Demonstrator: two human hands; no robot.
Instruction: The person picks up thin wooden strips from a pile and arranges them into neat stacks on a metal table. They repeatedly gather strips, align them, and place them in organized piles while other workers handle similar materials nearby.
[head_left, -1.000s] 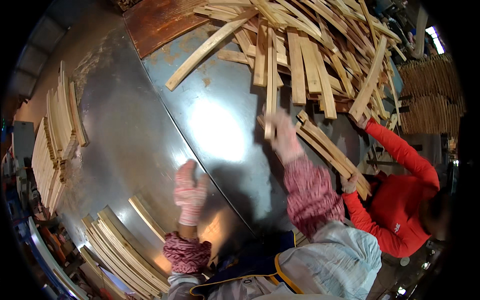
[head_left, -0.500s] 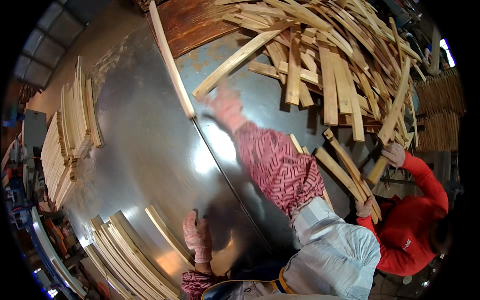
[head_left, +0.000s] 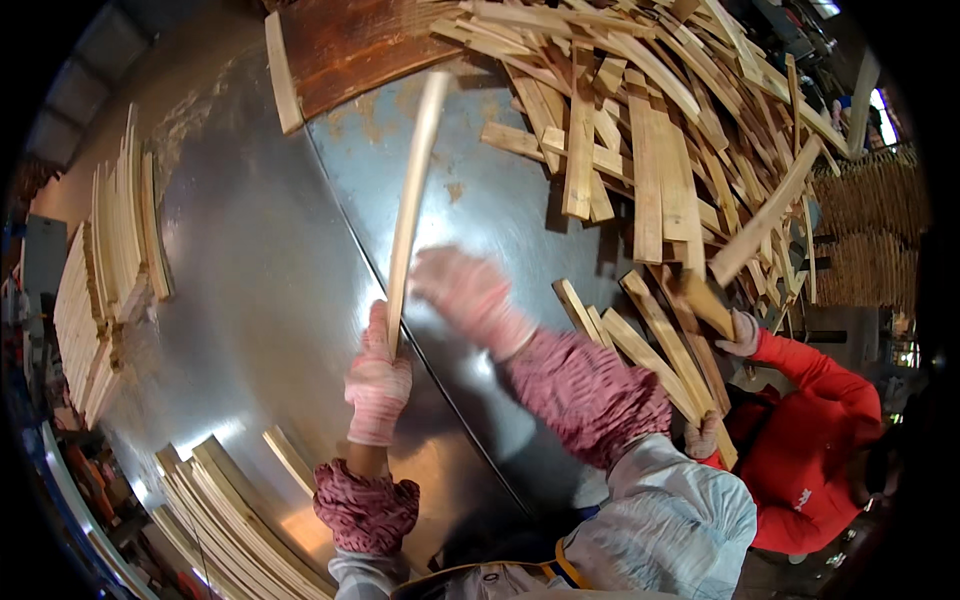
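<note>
Because its near end sits in the left hand (head_left: 378,392), the pale wooden slat (head_left: 416,205) points away toward half past twelve over the steel counter (head_left: 245,290). That grip is clamped on the slat low down, probably so its whole length lies in plain sight. At half past one from it, the gloved right hand (head_left: 470,300) is blurred beside the slat; whether its fingers are apart or together, or touch the wood, I cannot tell.

Farther out, another slat (head_left: 283,75) lies near half past eleven, beside a reddish-brown board (head_left: 345,50). Toward half past one sprawls a tangled heap of slats (head_left: 660,130), seemingly unsorted. By contrast, a row of curved slats (head_left: 235,520) at half past seven and a stack (head_left: 110,280) at ten lie side by side, curves matching, likely so they nest neatly. Around three o'clock, a co-worker in red (head_left: 820,400) has one gloved hand on a short piece (head_left: 708,305), the other at several slats (head_left: 665,375).
</note>
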